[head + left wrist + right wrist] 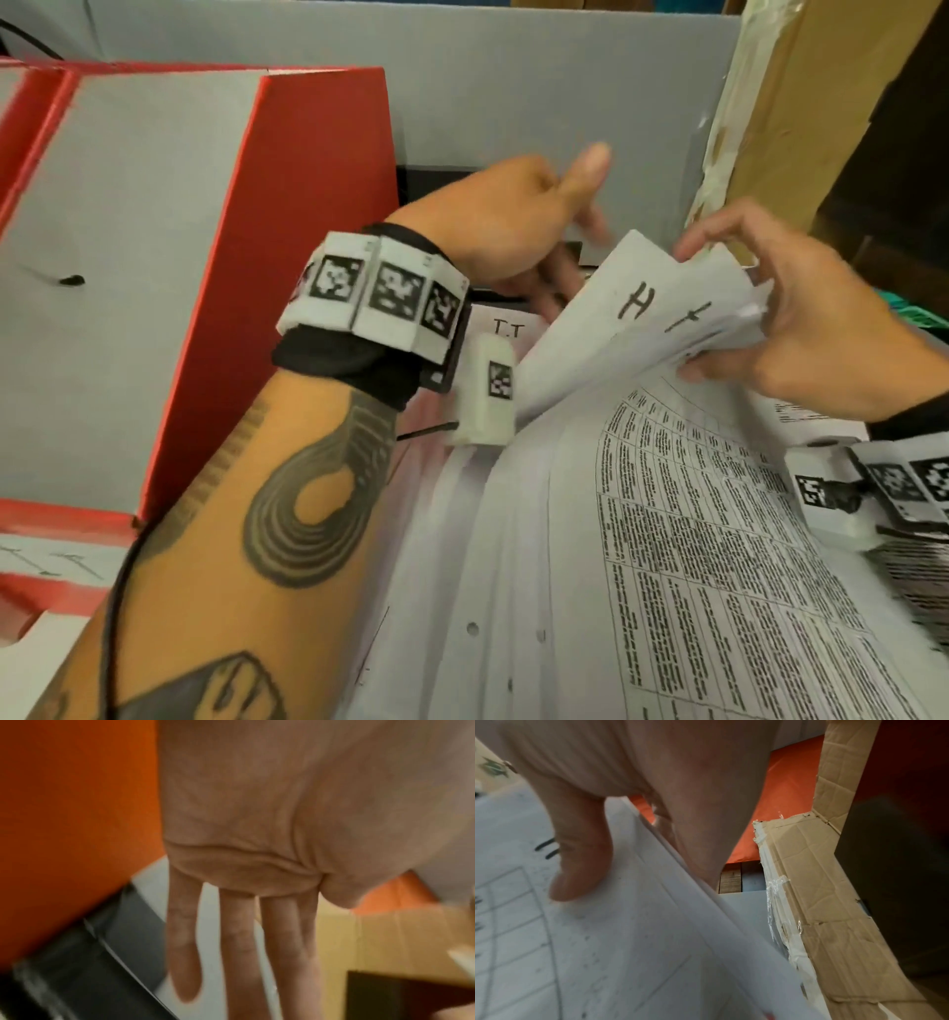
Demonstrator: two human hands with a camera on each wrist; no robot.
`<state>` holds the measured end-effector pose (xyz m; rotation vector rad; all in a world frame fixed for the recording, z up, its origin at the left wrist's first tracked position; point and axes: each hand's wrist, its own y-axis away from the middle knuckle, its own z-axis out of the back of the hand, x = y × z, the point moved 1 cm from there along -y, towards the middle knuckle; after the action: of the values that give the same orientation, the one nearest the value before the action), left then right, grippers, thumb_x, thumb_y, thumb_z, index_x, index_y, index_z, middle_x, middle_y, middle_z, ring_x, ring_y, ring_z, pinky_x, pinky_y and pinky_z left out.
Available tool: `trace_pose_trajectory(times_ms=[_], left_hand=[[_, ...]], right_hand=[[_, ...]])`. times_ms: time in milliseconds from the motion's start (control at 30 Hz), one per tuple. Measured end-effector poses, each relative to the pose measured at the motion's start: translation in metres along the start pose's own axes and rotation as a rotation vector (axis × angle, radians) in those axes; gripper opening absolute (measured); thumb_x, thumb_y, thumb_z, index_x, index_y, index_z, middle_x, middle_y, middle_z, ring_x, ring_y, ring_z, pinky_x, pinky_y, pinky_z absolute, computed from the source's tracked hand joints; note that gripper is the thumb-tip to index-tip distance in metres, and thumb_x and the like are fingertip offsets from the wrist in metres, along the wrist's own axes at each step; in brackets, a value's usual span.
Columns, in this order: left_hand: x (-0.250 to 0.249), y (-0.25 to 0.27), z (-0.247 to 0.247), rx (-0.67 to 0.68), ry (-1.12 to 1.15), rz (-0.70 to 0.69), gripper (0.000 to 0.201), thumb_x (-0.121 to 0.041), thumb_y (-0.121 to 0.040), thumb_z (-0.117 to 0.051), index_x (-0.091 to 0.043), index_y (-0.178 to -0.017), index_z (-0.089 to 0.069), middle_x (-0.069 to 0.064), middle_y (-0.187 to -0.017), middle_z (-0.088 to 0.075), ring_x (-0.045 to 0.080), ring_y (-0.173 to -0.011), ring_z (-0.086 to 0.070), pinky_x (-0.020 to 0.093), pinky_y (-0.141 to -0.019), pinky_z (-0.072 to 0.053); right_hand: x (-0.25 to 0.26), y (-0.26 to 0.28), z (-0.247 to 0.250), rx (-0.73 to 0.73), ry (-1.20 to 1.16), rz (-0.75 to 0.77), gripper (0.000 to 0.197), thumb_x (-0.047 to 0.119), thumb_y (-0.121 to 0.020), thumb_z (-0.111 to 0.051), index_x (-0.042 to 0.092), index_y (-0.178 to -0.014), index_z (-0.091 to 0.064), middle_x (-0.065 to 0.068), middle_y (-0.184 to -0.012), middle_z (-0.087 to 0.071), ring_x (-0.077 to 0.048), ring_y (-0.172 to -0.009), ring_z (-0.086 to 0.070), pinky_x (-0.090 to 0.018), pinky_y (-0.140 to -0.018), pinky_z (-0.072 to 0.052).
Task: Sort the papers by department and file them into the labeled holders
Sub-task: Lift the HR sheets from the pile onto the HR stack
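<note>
Fingers (687, 833) of the right hand (801, 313) were curled round the far edge of a bundle of papers (642, 318), with the thumb (582, 862) pressed on the printed face, so that the bundle was pinched and its top sheets were bent upward. Handwritten black marks, among them an "H", were shown on the lifted sheet. From the right wrist view, table lines were seen on the paper under the thumb.

Fingers (239, 943) of the left hand (518, 231) were held straight and slightly spread, with nothing gripped; the thumb was raised toward the far side. The fingertips were lowered behind the lifted sheets, and whether paper was touched there could not be told.

Beneath both hands, a fanned stack of printed sheets (719, 565) was spread toward the near right, with dense text in a table on the topmost one and punched holes along the near-left edges. A sheet marked "I.T" (508, 329) was partly seen just beside the left wrist.

To the left, a red holder (287, 216) with a grey side panel was stood upright, close to the left forearm. Marker bands were worn on both wrists. A grey board (513, 87) was placed at the far side, and a taped cardboard box (780, 103) was seen at the far right.
</note>
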<state>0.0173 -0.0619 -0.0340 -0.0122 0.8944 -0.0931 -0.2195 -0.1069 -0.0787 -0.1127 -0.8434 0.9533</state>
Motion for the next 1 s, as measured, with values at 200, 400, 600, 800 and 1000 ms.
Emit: trace_pose_trajectory(times_ms=[200, 400, 600, 800, 1000], left_hand=[[0.048, -0.018, 0.002, 0.324, -0.975, 0.397, 0.055, -0.056, -0.079, -0.079, -0.029, -0.126, -0.069, -0.005, -0.126, -0.069, 0.027, -0.116, -0.064, 0.051, -0.100, -0.054], [0.051, -0.020, -0.011, 0.197, -0.878, 0.375, 0.066, -0.036, -0.074, -0.090, -0.019, -0.131, -0.062, 0.001, -0.119, -0.067, 0.028, -0.107, -0.067, 0.049, -0.093, -0.058], [0.044, -0.019, -0.002, -0.200, -0.733, 0.322, 0.040, -0.024, -0.080, -0.086, -0.017, -0.114, -0.067, 0.006, -0.100, -0.057, 0.032, -0.095, -0.058, 0.048, -0.088, -0.057], [0.034, -0.010, -0.004, -0.332, -0.786, 0.306, 0.049, -0.031, -0.084, -0.083, -0.014, -0.124, -0.059, 0.012, -0.118, -0.059, 0.038, -0.109, -0.060, 0.045, -0.079, -0.045], [0.006, 0.001, 0.010, -0.249, -0.599, 0.112, 0.017, -0.026, -0.081, -0.084, -0.022, -0.097, -0.078, -0.001, -0.099, -0.075, 0.025, -0.096, -0.070, 0.040, -0.087, -0.059]], right_hand=[[-0.015, 0.000, 0.010, 0.237, -0.098, 0.068, 0.029, 0.052, -0.065, -0.092, 0.028, -0.063, -0.076, -0.001, -0.082, -0.076, -0.033, -0.086, -0.071, -0.048, -0.087, -0.057], [-0.013, 0.005, 0.014, 0.272, -0.208, 0.038, 0.043, 0.061, -0.063, -0.086, 0.020, -0.063, -0.075, -0.009, -0.083, -0.077, -0.030, -0.083, -0.074, -0.035, -0.084, -0.060], [-0.006, 0.004, 0.005, 0.235, -0.031, 0.002, 0.023, -0.002, -0.070, -0.088, 0.019, -0.069, -0.077, -0.001, -0.081, -0.078, -0.016, -0.082, -0.075, -0.033, -0.084, -0.061], [0.006, 0.007, 0.003, 0.152, 0.004, -0.122, 0.025, 0.008, -0.073, -0.086, 0.019, -0.095, -0.083, 0.006, -0.093, -0.081, -0.012, -0.093, -0.076, -0.040, -0.089, -0.060], [0.020, 0.006, 0.005, 0.150, 0.187, -0.206, 0.028, 0.037, -0.076, -0.082, 0.026, -0.102, -0.080, 0.014, -0.108, -0.077, -0.008, -0.100, -0.073, -0.040, -0.089, -0.060]])
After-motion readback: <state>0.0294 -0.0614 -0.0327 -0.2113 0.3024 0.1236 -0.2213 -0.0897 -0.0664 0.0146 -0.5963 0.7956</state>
